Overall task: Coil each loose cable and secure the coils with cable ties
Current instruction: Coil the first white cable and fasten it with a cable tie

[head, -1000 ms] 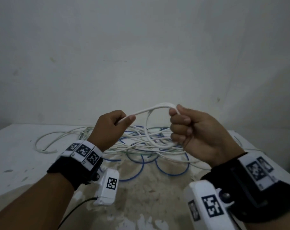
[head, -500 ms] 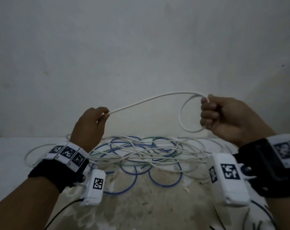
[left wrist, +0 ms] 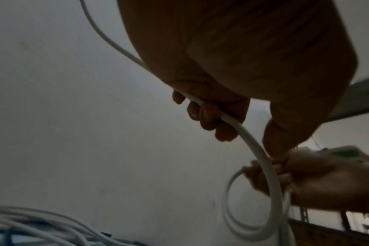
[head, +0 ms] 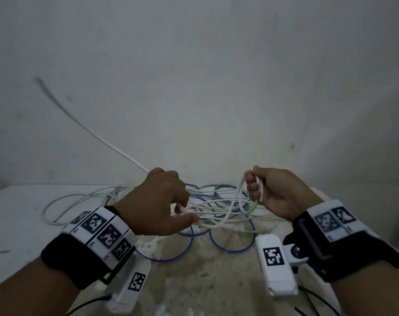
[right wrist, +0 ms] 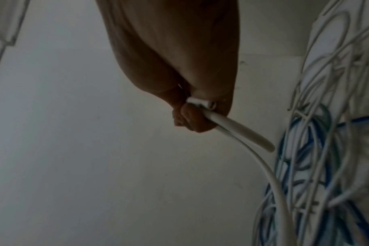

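Note:
A thick white cable (head: 239, 190) runs between my two hands above the table. My right hand (head: 255, 188) grips a small coil of it (left wrist: 232, 199) together with the cable's end (right wrist: 267, 148). The left hand (head: 182, 210) is curled round the same cable (left wrist: 228, 119) a short way along, to the left of the right hand. From the back of the left fist the rest of the cable (head: 116, 149) streaks up and left through the air, blurred. Both hands hover just over a tangled pile of white, blue and green cables (head: 219, 199). No cable tie shows.
The white table (head: 16, 224) has a worn, stained patch (head: 205, 281) near me. A blue cable loop (head: 232, 249) and a wide white loop (head: 57, 201) lie out from the pile. A plain wall (head: 194, 87) stands close behind the table.
Both hands have come down and closer together over the pile. The straight span between them is now a hanging loop, and the free length has swung up to the left.

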Tool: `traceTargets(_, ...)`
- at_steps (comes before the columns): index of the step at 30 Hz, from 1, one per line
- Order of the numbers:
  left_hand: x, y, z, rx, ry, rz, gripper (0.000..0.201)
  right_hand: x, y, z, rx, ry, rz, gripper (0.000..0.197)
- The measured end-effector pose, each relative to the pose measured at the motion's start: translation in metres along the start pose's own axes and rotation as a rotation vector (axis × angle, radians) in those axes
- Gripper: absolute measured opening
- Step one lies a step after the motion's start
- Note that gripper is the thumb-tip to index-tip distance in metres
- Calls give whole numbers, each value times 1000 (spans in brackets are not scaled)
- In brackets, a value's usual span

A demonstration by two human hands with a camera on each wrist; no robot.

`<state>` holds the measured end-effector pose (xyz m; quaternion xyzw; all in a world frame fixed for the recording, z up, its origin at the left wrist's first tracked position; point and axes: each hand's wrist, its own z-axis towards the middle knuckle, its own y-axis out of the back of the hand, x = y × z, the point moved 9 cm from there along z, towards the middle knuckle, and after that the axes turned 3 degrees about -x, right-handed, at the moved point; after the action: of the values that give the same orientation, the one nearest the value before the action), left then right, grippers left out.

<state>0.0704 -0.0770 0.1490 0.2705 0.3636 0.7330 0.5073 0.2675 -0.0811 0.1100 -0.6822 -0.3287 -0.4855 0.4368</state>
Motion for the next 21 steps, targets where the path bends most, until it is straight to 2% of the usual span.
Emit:
traceTargets(5,-10,13,6,-139,44,-236,34,-35,-22,-4,101,-77,-79,35)
traceTargets(8,5,18,2,-266,194,-395,25,-46,-45,-15,229,-88,-141,36)
traceTargets(11,20,20,-3,-355,337,-468,14,-46,-60,-25,269,-35,-157,36)
traceTargets(16,30,12,-6,-377,430,-602,18,-43,-76,-36,347,60,-120,30)
traceTargets(21,31,7,-3,-359,460,-676,21,-43,-88,-46,385,119,-166,25)
